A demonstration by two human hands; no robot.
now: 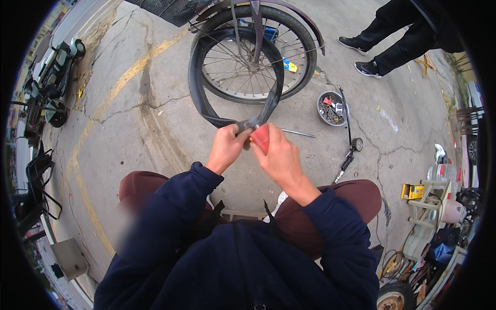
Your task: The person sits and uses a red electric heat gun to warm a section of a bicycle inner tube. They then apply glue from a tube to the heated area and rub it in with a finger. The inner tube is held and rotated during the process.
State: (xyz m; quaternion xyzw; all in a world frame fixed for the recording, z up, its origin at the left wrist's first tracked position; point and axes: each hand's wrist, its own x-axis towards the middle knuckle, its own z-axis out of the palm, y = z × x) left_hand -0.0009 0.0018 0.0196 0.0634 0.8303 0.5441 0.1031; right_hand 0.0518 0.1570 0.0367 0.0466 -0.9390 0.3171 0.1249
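A black bicycle inner tube [199, 98] hangs in a loop from the bicycle wheel [302, 77] in front of me. My left hand [227, 147] pinches the near end of the tube between thumb and fingers. In my right hand [281, 157] is a red wedge-shaped tool [261, 138], closed in the fingers. Its tip meets the tube right beside my left fingertips; what the tip looks like is partly hidden and blurred. Just past my right hand, a thin metal rod [298, 133] lies on the ground.
At the right stand a metal bowl [330, 118] of small parts and a black pump [355, 144] with a gauge. Another person's legs [385, 44] are at the far right. A stool [430, 204] with a yellow box [412, 191] stands right; parked scooters [54, 85] are left.
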